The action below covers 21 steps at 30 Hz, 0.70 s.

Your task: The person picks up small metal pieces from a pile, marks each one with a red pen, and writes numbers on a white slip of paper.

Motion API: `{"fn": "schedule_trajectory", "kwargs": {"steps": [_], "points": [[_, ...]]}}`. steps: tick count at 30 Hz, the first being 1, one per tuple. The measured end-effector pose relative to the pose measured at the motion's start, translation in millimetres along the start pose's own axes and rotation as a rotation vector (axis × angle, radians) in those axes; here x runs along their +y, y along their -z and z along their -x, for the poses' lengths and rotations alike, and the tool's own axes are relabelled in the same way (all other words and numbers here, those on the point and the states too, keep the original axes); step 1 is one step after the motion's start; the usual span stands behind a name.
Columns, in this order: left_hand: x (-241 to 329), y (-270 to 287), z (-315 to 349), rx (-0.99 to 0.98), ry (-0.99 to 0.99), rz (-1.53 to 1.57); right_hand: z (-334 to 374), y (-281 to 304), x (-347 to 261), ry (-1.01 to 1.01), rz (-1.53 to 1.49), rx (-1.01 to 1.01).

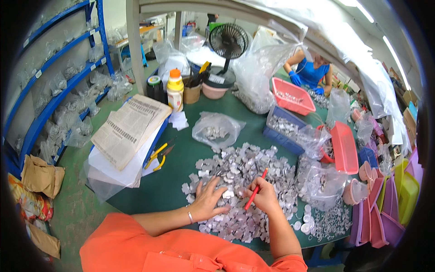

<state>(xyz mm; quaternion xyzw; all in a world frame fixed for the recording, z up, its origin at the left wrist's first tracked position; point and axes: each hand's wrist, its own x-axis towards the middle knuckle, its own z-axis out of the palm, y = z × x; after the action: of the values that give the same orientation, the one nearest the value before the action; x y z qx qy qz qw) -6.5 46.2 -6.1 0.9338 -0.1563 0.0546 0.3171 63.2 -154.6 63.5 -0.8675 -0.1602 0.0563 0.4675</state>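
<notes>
A wide heap of small flat silver metal pieces [253, 163] covers the middle of the green table [181, 149]. My left hand [206, 199] lies on the heap's left side, fingers spread over the pieces. A red pen [256, 189] is gripped in my right hand [265, 197], over the middle of the heap. Whether the right fingertips also pinch a metal piece is too small to tell. Just beyond the heap sits an open clear plastic bag [216, 130] with more metal pieces in it.
Yellow-handled pliers [158, 156] and newspapers [131, 129] lie to the left. A blue bin [283, 131], a red tray [294, 96], and small rings [328, 222] are on the right. At the back stand a black fan [228, 41] and an orange-capped bottle [175, 90]. A blue-gloved co-worker [312, 72] sits across.
</notes>
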Motion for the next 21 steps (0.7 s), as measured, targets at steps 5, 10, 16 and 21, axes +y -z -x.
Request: {"fn": "schedule_trajectory", "kwargs": {"steps": [5, 10, 16, 21], "points": [[-3, -5, -12, 0.036, -0.084, 0.02, 13, -7, 26, 0.213, 0.217, 0.167], [3, 2, -6, 0.064, -0.15, 0.204, 40, 1, 18, 0.268, 0.285, 0.035], [8, 7, -10, 0.124, -0.098, 0.433, 23, -15, 5, 0.258, 0.214, 0.139], [14, 16, -15, 0.1, -0.234, 0.344, -11, -28, 11, 0.21, 0.35, 0.008]]}}
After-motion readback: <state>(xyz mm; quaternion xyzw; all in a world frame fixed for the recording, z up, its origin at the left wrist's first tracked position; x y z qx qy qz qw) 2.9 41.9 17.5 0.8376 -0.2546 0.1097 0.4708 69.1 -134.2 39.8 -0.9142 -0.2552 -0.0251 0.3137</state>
